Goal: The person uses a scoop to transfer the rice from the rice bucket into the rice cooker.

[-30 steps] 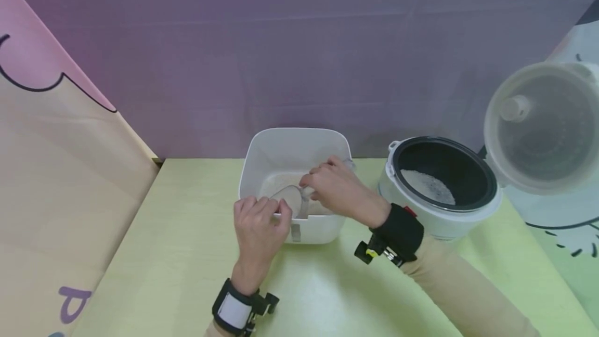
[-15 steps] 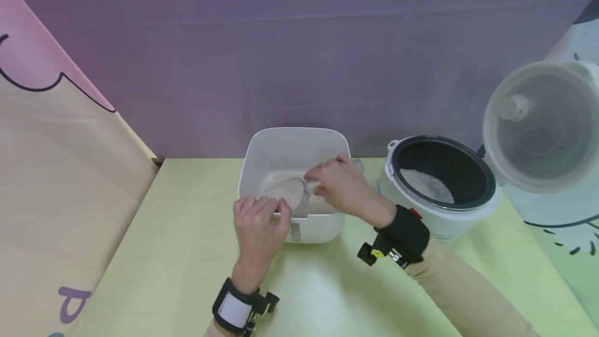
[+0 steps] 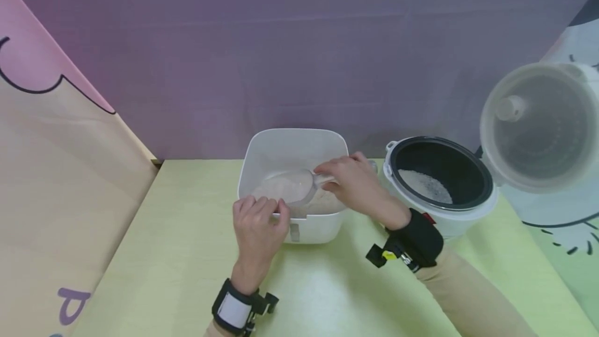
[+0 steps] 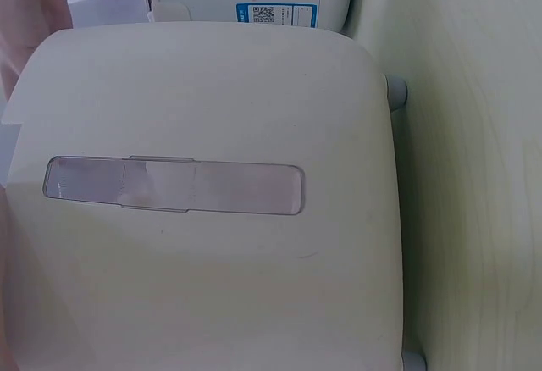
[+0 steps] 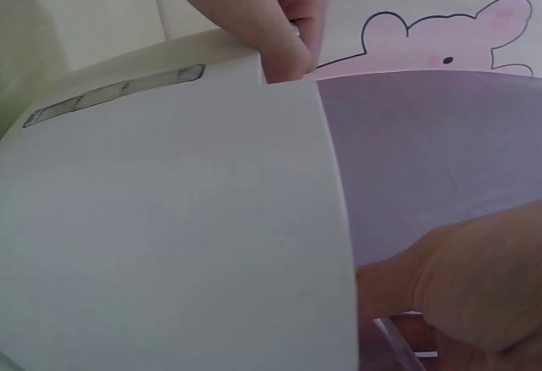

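Observation:
A white rice bin (image 3: 299, 144) holds pale grain that looks like rice. My left hand (image 3: 259, 228) grips its front rim, fingers hooked over the edge; the right wrist view shows that left hand (image 5: 275, 15) too. Inside the bin, my right hand (image 3: 352, 182) holds the handle of a clear plastic scoop (image 3: 311, 192), its bowl pointing left and filled with rice, low over the grain. The bin's front wall (image 4: 212, 278), with a long clear window, fills the left wrist view. In the right wrist view the bin's side hides most of the scoop.
Right of the bin stands a white rice cooker (image 3: 449, 225) with its lid (image 3: 538, 129) raised. Its dark inner pot (image 3: 430, 151) holds some white rice. Both stand on a pale yellow-green table (image 3: 187, 212) against a purple backdrop (image 3: 299, 66).
My right hand has drawn the scoop to the right through the bin, and more of its rice-filled bowl now shows. The left hand stays on the rim.

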The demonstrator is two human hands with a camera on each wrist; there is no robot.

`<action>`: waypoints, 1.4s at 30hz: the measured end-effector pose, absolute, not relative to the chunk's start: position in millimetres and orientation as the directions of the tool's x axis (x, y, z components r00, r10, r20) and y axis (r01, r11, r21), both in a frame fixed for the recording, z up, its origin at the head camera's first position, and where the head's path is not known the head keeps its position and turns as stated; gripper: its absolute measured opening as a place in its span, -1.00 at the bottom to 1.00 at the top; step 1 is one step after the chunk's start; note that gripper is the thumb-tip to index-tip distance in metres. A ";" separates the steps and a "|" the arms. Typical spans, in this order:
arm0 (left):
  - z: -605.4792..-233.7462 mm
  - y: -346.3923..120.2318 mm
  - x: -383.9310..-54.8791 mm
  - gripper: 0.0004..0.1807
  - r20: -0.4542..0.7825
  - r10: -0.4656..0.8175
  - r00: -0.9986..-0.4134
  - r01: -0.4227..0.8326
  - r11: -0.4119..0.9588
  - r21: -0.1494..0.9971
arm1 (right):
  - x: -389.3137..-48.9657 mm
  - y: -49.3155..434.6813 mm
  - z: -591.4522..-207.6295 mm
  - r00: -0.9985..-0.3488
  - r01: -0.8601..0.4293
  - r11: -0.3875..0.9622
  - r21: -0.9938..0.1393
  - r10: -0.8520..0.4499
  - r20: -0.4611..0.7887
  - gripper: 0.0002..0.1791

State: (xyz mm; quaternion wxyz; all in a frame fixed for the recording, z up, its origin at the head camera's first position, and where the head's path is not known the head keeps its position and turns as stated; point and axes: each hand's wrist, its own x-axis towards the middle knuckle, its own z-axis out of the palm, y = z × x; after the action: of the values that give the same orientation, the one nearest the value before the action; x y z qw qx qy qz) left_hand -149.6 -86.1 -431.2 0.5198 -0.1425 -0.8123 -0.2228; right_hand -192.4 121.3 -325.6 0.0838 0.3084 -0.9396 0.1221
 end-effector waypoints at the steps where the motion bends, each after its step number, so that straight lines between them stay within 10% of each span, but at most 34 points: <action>1: -431.2 -86.2 -149.9 -0.71 0.908 -0.002 -0.420 0.463 0.859 0.216 | -192.4 122.5 -324.5 -0.801 -0.594 0.783 -0.185 -0.553 0.231 -0.61; 42: -432.4 -85.3 -150.5 -0.69 0.899 -0.012 -0.439 0.464 0.853 0.238 | -163.1 208.6 -289.8 -0.800 -0.540 0.806 -0.244 -0.400 0.447 -0.63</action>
State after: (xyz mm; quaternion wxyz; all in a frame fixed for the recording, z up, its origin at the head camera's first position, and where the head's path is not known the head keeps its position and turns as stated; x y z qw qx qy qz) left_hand -150.5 -85.3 -432.4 0.5113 -0.1385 -0.8156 -0.2328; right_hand -163.1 208.6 -289.8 0.1906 0.2525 -0.9308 0.1828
